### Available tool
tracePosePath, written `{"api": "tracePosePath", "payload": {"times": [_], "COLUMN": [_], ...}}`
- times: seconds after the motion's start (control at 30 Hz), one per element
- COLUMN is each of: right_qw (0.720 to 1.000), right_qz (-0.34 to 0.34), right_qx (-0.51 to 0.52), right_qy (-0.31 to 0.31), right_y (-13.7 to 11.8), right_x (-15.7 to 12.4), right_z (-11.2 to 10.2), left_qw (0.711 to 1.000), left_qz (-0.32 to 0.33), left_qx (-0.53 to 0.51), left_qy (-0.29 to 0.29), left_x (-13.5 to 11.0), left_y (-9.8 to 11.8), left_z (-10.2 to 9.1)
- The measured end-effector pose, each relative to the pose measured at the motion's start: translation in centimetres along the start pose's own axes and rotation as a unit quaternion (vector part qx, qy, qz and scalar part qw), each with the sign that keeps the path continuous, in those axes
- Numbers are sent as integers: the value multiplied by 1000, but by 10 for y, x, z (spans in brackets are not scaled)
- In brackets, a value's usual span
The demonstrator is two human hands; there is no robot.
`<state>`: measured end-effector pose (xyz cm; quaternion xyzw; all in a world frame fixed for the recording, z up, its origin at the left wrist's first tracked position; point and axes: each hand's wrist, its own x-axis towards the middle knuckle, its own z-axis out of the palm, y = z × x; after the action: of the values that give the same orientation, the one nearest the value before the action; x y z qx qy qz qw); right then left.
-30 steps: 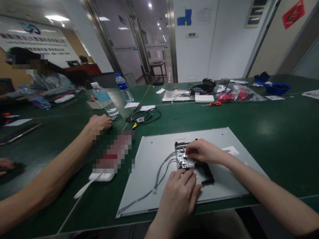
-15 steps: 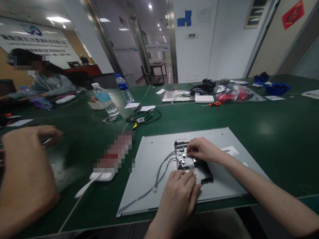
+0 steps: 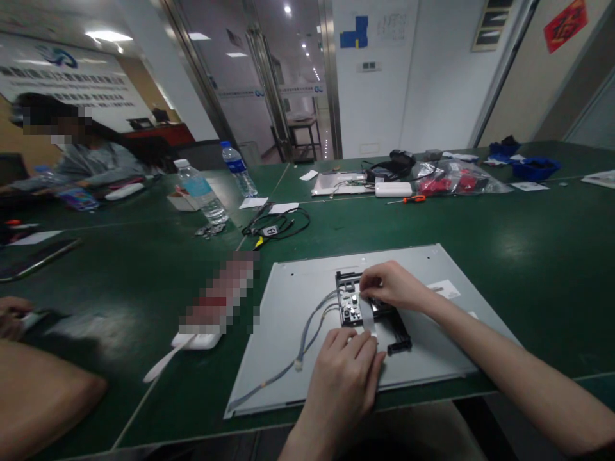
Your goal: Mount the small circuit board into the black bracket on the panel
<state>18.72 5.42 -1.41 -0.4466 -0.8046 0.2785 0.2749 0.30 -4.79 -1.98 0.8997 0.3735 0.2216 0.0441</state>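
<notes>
A grey metal display panel lies back-up on the green table. A small circuit board in a black frame sits near its middle, with grey cables running off to the left. My left hand rests on the panel just below the board, its fingers pinched on the near end of a flat ribbon cable. My right hand is closed on the board's upper right part, where the ribbon cable meets it.
A co-worker's forearm and hand lie at the lower left. Another person sits at the far left. Two water bottles, black cables, a white device, an orange screwdriver and bagged parts are on the table.
The co-worker's arm, stretched across the table by the bottle a second ago, has drawn back to the lower left. My hands have hardly moved; the right one shifted slightly right.
</notes>
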Motion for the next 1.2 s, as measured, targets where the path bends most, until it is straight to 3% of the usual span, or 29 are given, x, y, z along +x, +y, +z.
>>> {"api": "tracePosePath", "payload": {"times": [0.37, 0.77, 1.0, 1.2], "right_qw": [999, 999, 999, 999], "right_qz": [-26, -26, -26, -18], "right_qx": [-36, -43, -40, -44], "right_qy": [3, -6, -11, -15], "right_y": [2, -1, 0, 0], "right_x": [2, 2, 1, 1], "right_z": [1, 0, 1, 0], "left_qw": [1000, 998, 994, 997], "left_qz": [-4, -41, -73, -70], "left_qx": [-14, -34, -58, 20], "left_qy": [17, -22, -48, -28], "left_x": [0, 5, 21, 37], "left_y": [-2, -1, -13, -17], "left_z": [0, -5, -10, -6]}}
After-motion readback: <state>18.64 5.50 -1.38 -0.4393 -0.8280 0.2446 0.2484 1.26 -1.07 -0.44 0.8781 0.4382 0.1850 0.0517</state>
